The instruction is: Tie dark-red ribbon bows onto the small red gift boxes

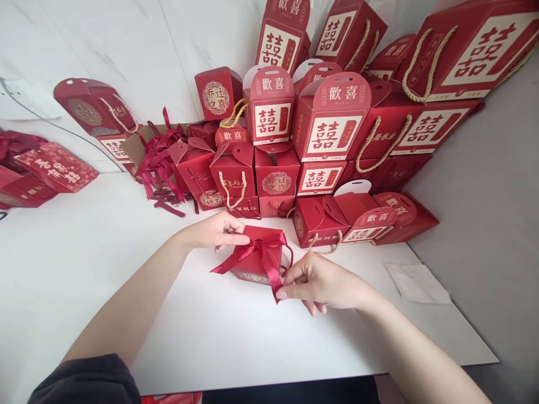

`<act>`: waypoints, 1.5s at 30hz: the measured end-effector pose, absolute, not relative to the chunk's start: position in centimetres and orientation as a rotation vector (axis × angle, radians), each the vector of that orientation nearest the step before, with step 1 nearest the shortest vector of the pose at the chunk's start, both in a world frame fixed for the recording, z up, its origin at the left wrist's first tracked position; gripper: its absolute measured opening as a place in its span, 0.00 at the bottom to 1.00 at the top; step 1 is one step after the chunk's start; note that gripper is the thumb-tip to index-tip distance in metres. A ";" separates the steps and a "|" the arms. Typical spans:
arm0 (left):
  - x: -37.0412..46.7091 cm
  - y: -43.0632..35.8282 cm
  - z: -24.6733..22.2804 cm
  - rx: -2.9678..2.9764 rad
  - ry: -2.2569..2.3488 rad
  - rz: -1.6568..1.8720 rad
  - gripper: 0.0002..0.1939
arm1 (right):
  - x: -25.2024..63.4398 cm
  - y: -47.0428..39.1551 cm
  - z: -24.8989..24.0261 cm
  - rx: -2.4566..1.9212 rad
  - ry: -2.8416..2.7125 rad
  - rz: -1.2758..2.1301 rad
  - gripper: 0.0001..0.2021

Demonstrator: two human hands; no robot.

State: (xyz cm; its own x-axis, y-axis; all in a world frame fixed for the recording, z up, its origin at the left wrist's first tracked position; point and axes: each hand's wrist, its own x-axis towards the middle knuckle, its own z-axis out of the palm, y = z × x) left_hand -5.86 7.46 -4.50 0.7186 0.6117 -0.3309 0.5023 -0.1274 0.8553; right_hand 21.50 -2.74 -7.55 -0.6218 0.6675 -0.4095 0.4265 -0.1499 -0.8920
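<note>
A small red gift box [252, 264] with a round pale emblem on its front sits on the white table, a red ribbon bow [269, 249] tied on its top. The thumb and fingers of my left hand [217, 231] pinch the bow's left side near the knot. Lower down, my right hand [322, 282] pinches the end of the ribbon tail that hangs over the box's front right. A dark red cord handle shows at the box's right side.
Stacked red gift boxes [278, 174] with rope handles line the back of the white table [202, 336]. Loose red ribbons [164, 160] spill from a carton at the back left. More red boxes [56, 168] stand far left. A pale flat packet [416, 283] lies at the right.
</note>
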 end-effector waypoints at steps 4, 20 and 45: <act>-5.4 7.2 -4.8 1.729 0.946 0.127 0.23 | 21.3 -2.7 -7.8 -1.201 -1.833 1.929 0.20; -5.3 7.3 -5.4 1.733 0.892 0.160 0.24 | 22.8 -1.9 -7.9 -1.096 -2.038 1.964 0.11; -5.3 4.6 -1.1 2.176 0.973 0.257 0.42 | 22.2 -0.8 -8.5 -1.192 -1.432 1.328 0.23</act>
State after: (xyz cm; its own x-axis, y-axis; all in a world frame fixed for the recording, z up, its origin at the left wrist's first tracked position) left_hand -5.35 4.60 -1.10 0.6941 0.7120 -0.1059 0.5668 -0.4499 0.6902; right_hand 22.21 -0.75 -8.47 -0.2080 0.9777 -0.0294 0.1029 -0.0080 -0.9947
